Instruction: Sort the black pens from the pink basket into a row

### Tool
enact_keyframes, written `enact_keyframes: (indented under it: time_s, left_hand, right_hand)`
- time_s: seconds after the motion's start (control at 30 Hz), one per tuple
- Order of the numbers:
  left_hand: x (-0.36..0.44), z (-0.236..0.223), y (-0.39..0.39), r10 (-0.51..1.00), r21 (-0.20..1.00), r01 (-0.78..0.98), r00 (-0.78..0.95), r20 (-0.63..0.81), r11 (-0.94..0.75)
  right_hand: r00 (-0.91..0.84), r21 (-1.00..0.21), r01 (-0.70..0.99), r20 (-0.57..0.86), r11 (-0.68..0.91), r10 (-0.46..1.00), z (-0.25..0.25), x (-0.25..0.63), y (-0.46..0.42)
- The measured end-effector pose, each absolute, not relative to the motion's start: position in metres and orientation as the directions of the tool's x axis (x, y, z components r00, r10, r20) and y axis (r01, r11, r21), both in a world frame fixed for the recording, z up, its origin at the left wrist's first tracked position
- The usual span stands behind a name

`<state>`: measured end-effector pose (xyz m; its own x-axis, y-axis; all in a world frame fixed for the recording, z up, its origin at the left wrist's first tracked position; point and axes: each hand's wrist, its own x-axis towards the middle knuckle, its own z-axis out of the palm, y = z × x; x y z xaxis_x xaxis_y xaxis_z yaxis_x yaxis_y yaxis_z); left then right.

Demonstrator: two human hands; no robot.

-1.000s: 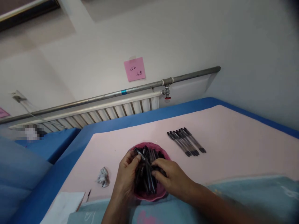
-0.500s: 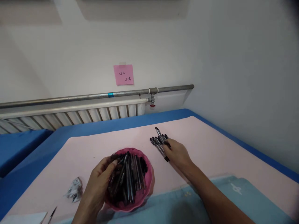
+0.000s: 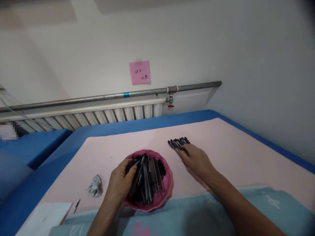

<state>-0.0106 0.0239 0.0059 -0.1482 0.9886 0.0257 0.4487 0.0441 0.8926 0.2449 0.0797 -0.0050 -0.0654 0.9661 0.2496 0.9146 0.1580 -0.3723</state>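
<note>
A pink scalloped basket (image 3: pixel 168 190) holds a heap of black-capped clear pens (image 3: pixel 147 180). My left hand (image 3: pixel 121 180) is at the basket's left side, thumb and fingers closed at the pens there; a dark pen end shows beyond the fingers. Right of the basket, a row of similar pens (image 3: pixel 176 143) lies side by side on the pink sheet (image 3: pixel 209 134), caps pointing away from me. My right hand (image 3: pixel 195 160) is closed over the row's right part, its fingers on the pen barrels. The lower pen ends are partly hidden under that hand.
Left of the basket are a crumpled whitish wrapper (image 3: pixel 95 186), a single pen (image 3: pixel 77 206) and a white paper (image 3: pixel 48 216). A blue-green cloth (image 3: pixel 253 196) lies along the near edge. Behind the table run a radiator (image 3: pixel 110 115) and a metal pipe (image 3: pixel 98 98).
A pen that stuck out past the row under my right hand now lies in line with the others. The whole view has shifted somewhat; my left hand stays at the basket.
</note>
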Motion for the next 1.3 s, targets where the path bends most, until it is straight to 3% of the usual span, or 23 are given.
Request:
enact_keyframes:
  time_s: [0.13, 0.33, 0.47, 0.6, 0.8, 1.0, 1.1, 1.2, 1.3]
  left_hand:
    - [-0.005, 0.001, 0.023, 0.991, 0.689, 0.722, -0.037, 0.127, -0.062]
    - [0.017, -0.011, 0.023, 0.946, 0.441, 0.844, 0.214, 0.245, -0.305]
    - [0.028, -0.016, 0.025, 0.946, 0.251, 0.92, 0.255, 0.2, -0.301]
    - [0.03, -0.014, 0.025, 0.968, 0.216, 0.949, 0.199, 0.154, -0.229]
    - [0.025, -0.01, 0.025, 0.984, 0.275, 0.949, 0.126, 0.123, -0.156]
    - [0.008, -0.001, 0.025, 0.985, 0.549, 0.836, -0.072, 0.158, -0.027]
    - [0.0, 0.0, 0.025, 0.981, 0.736, 0.677, -0.151, 0.12, 0.014]
    - [-0.003, -0.002, 0.026, 0.99, 0.918, 0.396, -0.132, 0.053, 0.003]
    - [-0.002, -0.001, 0.026, 0.998, 0.995, 0.088, -0.054, -0.045, 0.05]
  right_hand:
    - [-0.183, -0.399, 0.872, 0.275, 0.285, 0.944, -0.008, 0.226, 0.069]
    - [-0.336, -0.461, 0.751, 0.35, 0.473, 0.874, -0.01, 0.205, 0.056]
    - [-0.46, -0.362, 0.731, 0.365, 0.579, 0.809, -0.01, 0.191, 0.048]
    - [-0.48, -0.234, 0.793, 0.327, 0.562, 0.814, -0.012, 0.182, 0.045]
    - [-0.446, -0.19, 0.847, 0.254, 0.496, 0.858, -0.014, 0.176, 0.045]
    - [-0.436, -0.238, 0.85, 0.183, 0.47, 0.881, -0.02, 0.168, 0.05]
    - [-0.417, -0.268, 0.849, 0.192, 0.456, 0.888, -0.023, 0.164, 0.052]
    - [-0.401, -0.305, 0.837, 0.221, 0.453, 0.889, -0.023, 0.162, 0.053]
    - [-0.366, -0.387, 0.818, 0.22, 0.426, 0.904, -0.02, 0.161, 0.053]
